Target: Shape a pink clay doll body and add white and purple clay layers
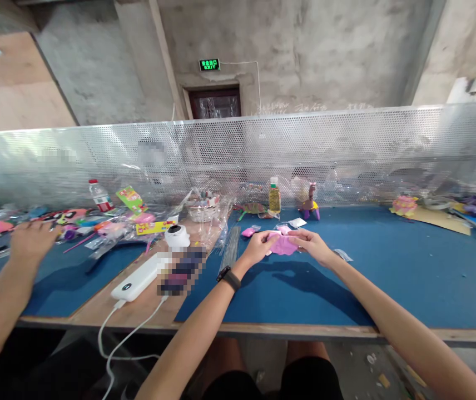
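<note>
My left hand [258,248] and my right hand [311,244] hold a flat pink-purple piece [283,245] between them, above the blue mat. It looks like soft modelling clay. Fingers of both hands are closed on its two sides. Just behind it lie a small pink packet [249,231] and a white packet [297,223]. On my left wrist is a dark watch [230,278]. Long thin clear strips [231,248] rest to the left of my left hand. To the right of my right hand lies a small clear plastic bag [343,255].
A bottle of yellow liquid [274,199] and a brown, yellow and purple figure [311,203] stand at the back. A white power bank [142,276], a phone [182,271] and a wire basket [203,210] are on the left. Another person's hand [33,240] reaches over colourful packets there.
</note>
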`<state>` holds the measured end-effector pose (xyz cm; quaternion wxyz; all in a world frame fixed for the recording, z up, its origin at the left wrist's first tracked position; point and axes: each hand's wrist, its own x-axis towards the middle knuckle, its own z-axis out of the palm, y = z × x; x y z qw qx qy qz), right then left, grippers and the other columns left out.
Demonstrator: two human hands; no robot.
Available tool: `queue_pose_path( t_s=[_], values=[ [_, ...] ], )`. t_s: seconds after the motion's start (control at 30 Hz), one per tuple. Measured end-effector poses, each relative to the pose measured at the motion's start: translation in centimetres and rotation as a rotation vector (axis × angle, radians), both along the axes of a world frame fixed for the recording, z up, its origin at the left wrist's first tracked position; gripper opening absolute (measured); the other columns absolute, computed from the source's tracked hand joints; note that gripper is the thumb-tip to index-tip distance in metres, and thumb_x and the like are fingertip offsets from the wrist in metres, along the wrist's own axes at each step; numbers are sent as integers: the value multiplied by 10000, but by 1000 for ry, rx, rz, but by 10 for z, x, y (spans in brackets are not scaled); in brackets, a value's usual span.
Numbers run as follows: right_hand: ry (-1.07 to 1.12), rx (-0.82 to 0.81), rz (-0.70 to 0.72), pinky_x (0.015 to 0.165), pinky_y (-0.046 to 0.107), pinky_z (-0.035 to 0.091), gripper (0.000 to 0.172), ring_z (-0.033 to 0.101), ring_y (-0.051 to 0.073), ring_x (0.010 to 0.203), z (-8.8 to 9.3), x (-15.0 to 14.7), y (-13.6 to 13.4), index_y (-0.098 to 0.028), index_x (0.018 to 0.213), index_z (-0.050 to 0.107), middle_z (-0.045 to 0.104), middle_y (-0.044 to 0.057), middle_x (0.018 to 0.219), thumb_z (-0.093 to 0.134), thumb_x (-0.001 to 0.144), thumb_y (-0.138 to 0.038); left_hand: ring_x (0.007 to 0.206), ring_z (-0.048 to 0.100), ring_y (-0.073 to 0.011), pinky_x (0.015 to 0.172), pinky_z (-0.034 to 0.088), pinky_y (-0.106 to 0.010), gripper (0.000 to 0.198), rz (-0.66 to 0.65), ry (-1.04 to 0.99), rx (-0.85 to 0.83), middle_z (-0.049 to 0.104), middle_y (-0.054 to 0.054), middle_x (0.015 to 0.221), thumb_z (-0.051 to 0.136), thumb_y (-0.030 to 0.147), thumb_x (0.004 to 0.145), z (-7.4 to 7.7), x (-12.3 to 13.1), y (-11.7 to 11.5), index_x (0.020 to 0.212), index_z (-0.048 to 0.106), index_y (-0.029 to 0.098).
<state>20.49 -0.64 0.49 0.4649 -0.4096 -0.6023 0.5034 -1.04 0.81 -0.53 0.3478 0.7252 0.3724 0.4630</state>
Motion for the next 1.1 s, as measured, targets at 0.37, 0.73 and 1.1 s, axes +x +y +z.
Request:
queue_pose_path(
  t_s=[0.37,0.73,1.1],
  values=[
    [-282,309,-48,617,266,477,360,625,181,676,-1,0,-2,-178,908,795,735,37,774,725,771,-504,683,565,-140,635,446,-239,520,-89,-77,-153,672,-51,778,809,542,696,5,6,-11,928,740,81],
    [-421,386,-1,572,239,441,372,591,158,638,-14,-1,1,-158,847,742,699,19,725,775,735,-511,831,637,-199,746,507,-288,432,-11,-104,-91,729,-99,937,794,500,728,2,4,-7,919,760,115],
    [-465,341,88,466,215,319,422,461,101,471,-14,0,0,-165,645,671,580,-19,519,714,792,-557,906,675,-243,817,521,-331,453,-143,-78,-149,753,-127,1008,814,501,709,7,4,-8,945,792,115]
  ],
)
